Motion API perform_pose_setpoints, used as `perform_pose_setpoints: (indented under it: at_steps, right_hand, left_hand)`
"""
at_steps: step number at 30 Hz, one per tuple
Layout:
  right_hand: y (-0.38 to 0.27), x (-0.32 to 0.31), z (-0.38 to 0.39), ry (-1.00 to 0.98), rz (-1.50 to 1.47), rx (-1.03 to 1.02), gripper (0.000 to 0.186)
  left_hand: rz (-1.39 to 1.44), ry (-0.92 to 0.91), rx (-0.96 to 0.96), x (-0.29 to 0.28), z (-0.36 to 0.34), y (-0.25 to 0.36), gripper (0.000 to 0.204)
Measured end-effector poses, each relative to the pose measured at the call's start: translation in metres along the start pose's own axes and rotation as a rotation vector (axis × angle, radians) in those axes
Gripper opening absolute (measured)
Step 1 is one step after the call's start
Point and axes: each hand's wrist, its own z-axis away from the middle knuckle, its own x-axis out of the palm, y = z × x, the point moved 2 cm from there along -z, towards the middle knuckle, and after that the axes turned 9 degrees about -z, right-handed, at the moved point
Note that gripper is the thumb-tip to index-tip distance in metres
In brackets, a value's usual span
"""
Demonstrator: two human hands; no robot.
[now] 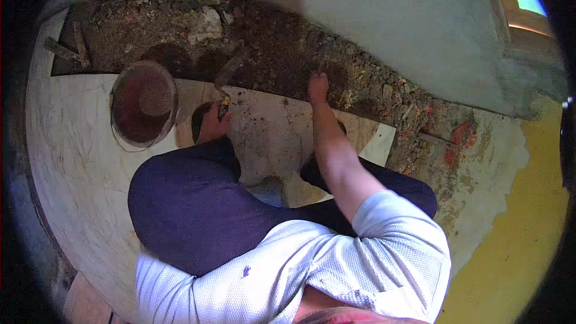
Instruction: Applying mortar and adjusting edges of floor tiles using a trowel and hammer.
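Observation:
My left hand is closed round the handle of a trowel, beside my left knee. The trowel's bent neck and dull blade reach over the edge of the pale tiles onto the dark soil strip. My right arm stretches forward, and my right hand is closed low over the soil; whatever it grips, if anything, is hidden. Left of my left hand stands a round bucket with a reddish-brown inside; its contents are too dark to make out.
Pale veined floor tiles lie under me, gritty in front. Rubble and a whitish chunk lie along the plastered wall. Two wooden strips rest at the far left. The right wall has a yellow part.

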Motion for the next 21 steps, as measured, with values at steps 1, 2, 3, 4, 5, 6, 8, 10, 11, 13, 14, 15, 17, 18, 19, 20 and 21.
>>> perform_pose_setpoints:
  at_steps: [1, 2, 3, 4, 5, 6, 8, 10, 11, 13, 14, 15, 17, 18, 19, 20, 21]
  right_hand:
    - [-0.010, -0.015, 0.008, 0.091, -0.210, 0.146, 0.026]
    - [-0.013, -0.035, 0.013, 0.197, -0.417, 0.299, 0.028]
    - [-0.014, -0.060, 0.014, 0.377, -0.474, 0.225, 0.030]
    - [-0.010, -0.089, 0.017, 0.560, -0.523, 0.151, 0.031]
    - [-0.012, -0.122, 0.014, 0.633, -0.554, 0.081, 0.033]
    - [-0.019, -0.160, 0.008, 0.698, -0.589, 0.005, 0.034]
    - [-0.017, -0.242, -0.014, 0.876, -0.600, -0.145, 0.035]
    - [-0.015, -0.314, -0.026, 1.043, -0.699, -0.177, 0.033]
    - [-0.011, -0.343, -0.033, 1.094, -0.751, -0.223, 0.032]
    - [-0.078, -0.373, -0.006, 1.061, -1.145, -0.312, 0.033]
    - [-0.086, -0.374, -0.007, 1.059, -1.145, -0.311, 0.033]
    - [-0.092, -0.367, -0.011, 1.089, -1.207, -0.392, 0.034]
    - [-0.098, -0.321, -0.021, 0.998, -1.240, -0.328, 0.038]
    - [-0.069, -0.270, -0.042, 0.818, -1.449, -0.463, 0.037]
    - [-0.002, -0.236, -0.079, 0.687, -1.601, -0.657, 0.039]
    - [0.053, -0.168, -0.106, 0.861, -0.939, -0.387, 0.038]
    - [0.147, -0.218, -0.156, 1.134, -0.216, -0.106, 0.048]
  left_hand:
    - [-0.018, 0.073, 0.031, 0.000, 0.005, -0.001, 0.062]
    - [-0.034, 0.138, 0.079, 0.003, 0.007, 0.003, 0.061]
    - [-0.029, 0.131, 0.092, 0.006, 0.006, 0.011, 0.061]
    - [-0.033, 0.170, 0.120, 0.007, 0.007, 0.020, 0.061]
    - [-0.040, 0.214, 0.142, 0.005, 0.009, 0.025, 0.060]
    - [-0.039, 0.213, 0.146, 0.002, 0.009, 0.026, 0.060]
    - [0.066, 0.071, 0.107, 0.000, 0.000, 0.032, 0.060]
    - [0.136, 0.067, 0.172, -0.002, -0.002, 0.036, 0.061]
    - [0.205, 0.069, 0.229, -0.003, -0.002, 0.039, 0.062]
    - [0.092, 0.109, 0.161, -0.001, 0.002, 0.027, 0.062]
    - [-0.019, 0.136, 0.118, 0.001, 0.002, 0.025, 0.063]
    - [-0.024, 0.139, 0.100, -0.001, 0.008, 0.020, 0.063]
    - [-0.037, 0.142, 0.013, -0.009, 0.028, 0.003, 0.064]
    - [-0.045, 0.153, -0.017, -0.014, 0.037, -0.006, 0.064]
    - [-0.054, 0.143, 0.026, -0.008, 0.021, 0.014, 0.064]
    - [-0.065, 0.132, 0.074, -0.002, 0.005, 0.036, 0.063]
    - [0.023, 0.094, 0.290, 0.027, -0.044, 0.121, 0.063]
